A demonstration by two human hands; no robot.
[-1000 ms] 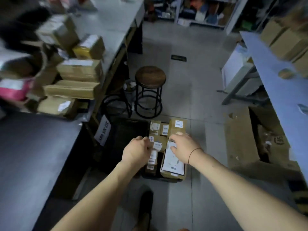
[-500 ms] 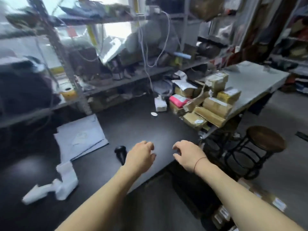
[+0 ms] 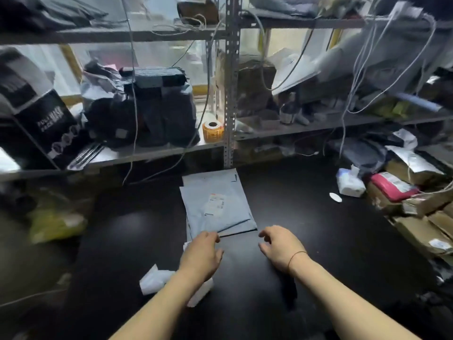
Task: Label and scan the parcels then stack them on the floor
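Note:
Both hands hover empty over a black table (image 3: pixel 306 217). My left hand (image 3: pixel 202 253) has its fingers apart, its fingertips at the near edge of a stack of grey mailer bags (image 3: pixel 215 204) that carries a small label. My right hand (image 3: pixel 279 249) is open a little to the right of the stack, palm down. A dark scanner (image 3: pixel 289 288) lies partly under my right forearm. A strip of white labels (image 3: pixel 159 280) lies under my left forearm. Cardboard parcels (image 3: pixel 421 231) and a pink parcel (image 3: pixel 392 186) are piled at the table's right edge.
A metal shelf rack (image 3: pixel 230 94) with hanging cables, dark bags and an orange tape roll (image 3: pixel 212 131) stands behind the table. A white tissue pack (image 3: pixel 349 184) lies near the parcels. A yellow bag (image 3: pixel 54 222) sits at the left.
The view has swung from the floor stack of parcels up and left to the table. Both hands left the floor parcels empty and now hover near the grey mailer bags.

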